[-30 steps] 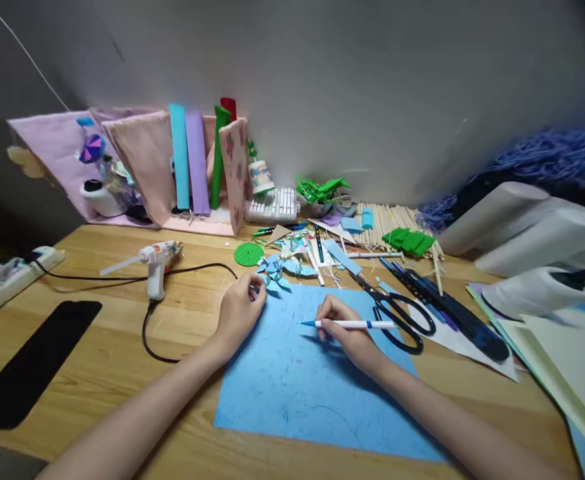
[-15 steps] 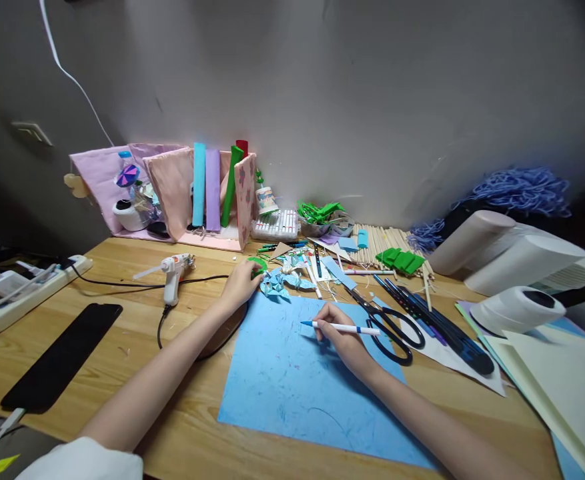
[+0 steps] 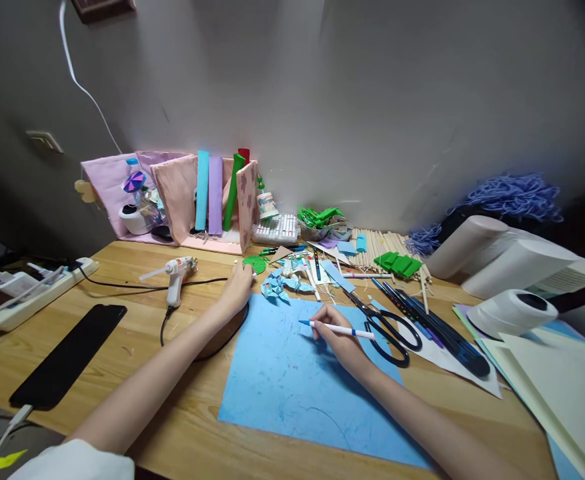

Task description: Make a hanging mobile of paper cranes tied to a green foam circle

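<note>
Since a second ago the left hand (image 3: 235,288) has left the blue paper sheet (image 3: 292,373), fingers curled beside the green paper disc (image 3: 255,264). The right hand (image 3: 339,333) grips the white blue-tipped pen (image 3: 336,329) over that sheet.

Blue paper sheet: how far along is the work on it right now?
Looks done: folded blue paper pieces lie past the blue paper sheet, which bears faint pen lines. In hand: the right hand holds a blue-tipped pen over it; the left hand reaches a green paper disc. Left: the sheet is uncut, scissors idle.
</note>
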`<state>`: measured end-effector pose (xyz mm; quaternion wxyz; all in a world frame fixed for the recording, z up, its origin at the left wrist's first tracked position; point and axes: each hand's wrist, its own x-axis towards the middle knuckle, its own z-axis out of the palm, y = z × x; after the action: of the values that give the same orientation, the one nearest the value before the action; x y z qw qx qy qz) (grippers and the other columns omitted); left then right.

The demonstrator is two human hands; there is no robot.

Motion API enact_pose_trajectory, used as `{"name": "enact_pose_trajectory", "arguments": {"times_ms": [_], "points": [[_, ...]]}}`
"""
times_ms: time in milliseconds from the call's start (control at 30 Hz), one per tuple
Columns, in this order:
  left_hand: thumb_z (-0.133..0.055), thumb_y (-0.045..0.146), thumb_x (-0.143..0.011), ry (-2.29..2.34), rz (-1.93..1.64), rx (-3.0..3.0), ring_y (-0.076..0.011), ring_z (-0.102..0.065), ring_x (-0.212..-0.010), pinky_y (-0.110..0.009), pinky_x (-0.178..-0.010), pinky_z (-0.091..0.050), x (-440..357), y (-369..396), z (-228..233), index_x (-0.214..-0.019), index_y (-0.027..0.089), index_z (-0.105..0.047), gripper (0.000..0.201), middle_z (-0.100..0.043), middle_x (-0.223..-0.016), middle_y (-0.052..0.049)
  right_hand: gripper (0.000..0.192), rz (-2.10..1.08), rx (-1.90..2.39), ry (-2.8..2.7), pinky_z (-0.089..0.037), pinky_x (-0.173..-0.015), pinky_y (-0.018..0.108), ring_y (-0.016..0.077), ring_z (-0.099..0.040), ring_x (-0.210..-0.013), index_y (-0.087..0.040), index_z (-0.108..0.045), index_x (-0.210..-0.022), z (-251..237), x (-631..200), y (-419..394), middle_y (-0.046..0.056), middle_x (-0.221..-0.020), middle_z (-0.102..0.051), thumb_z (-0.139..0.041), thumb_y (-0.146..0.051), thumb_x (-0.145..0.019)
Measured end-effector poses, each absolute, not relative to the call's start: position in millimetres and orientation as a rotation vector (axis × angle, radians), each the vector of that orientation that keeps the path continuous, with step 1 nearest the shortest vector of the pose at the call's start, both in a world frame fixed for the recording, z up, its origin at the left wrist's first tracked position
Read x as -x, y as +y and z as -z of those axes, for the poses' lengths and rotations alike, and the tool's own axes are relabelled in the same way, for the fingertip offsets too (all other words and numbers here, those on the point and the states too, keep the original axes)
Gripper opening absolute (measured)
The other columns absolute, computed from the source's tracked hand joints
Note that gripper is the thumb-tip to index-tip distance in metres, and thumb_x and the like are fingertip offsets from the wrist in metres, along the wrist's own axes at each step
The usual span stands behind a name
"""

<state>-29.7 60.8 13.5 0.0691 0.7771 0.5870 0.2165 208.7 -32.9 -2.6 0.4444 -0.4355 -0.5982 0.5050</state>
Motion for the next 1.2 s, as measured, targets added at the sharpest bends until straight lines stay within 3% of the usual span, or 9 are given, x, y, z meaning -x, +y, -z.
{"name": "enact_pose_trajectory", "arguments": {"times_ms": [167,267,867,1200], "points": [[-0.033,0.021,-0.089,1.625,-0.850,-2.287,-0.0201,-0.049,-0.087,-0.033,-0.076,-0.041,16,17,-24,-0.088,0.017,-0.048,0.015,-0.050,-0.091,-0.008,0.019,-1.215,1.049,-1.524,-0.043,-0.072,0.030,0.0176,-0.055,-0.084,-0.020,-0.055,-0.096,1,-211,-36,0.004,-0.089,-0.059,-0.052,-0.033,-0.082],[-0.032,0.024,-0.090,1.441,-0.843,-2.218,-0.0181,-0.051,-0.083,-0.031,-0.074,-0.040,0,-4,-25,-0.088,0.018,-0.046,0.015,-0.053,-0.088,-0.006,0.026,-1.212,0.985,-1.543,-0.044,-0.074,0.032,0.0185,-0.055,-0.087,-0.021,-0.055,-0.104,-3,-212,-37,0.006,-0.097,-0.059,-0.048,-0.035,-0.084],[-0.031,0.027,-0.091,1.196,-0.707,-2.209,-0.0164,-0.052,-0.081,-0.028,-0.071,-0.040,-27,-28,-24,-0.092,0.019,-0.046,0.017,-0.057,-0.089,-0.005,0.019,-1.269,0.838,-1.483,-0.043,-0.067,0.029,0.0160,-0.055,-0.075,-0.018,-0.057,-0.091,1,-215,-36,0.004,-0.082,-0.062,-0.049,-0.033,-0.082],[-0.033,0.029,-0.091,0.990,-0.729,-2.061,-0.0129,-0.054,-0.073,-0.024,-0.068,-0.040,-32,-40,-41,-0.088,0.018,-0.052,0.023,-0.060,-0.081,-0.002,0.034,-1.285,0.795,-1.452,-0.036,-0.057,0.028,0.0141,-0.044,-0.057,-0.019,-0.052,-0.085,-2,-209,-45,0.000,-0.062,-0.049,-0.031,-0.046,-0.089]]}}
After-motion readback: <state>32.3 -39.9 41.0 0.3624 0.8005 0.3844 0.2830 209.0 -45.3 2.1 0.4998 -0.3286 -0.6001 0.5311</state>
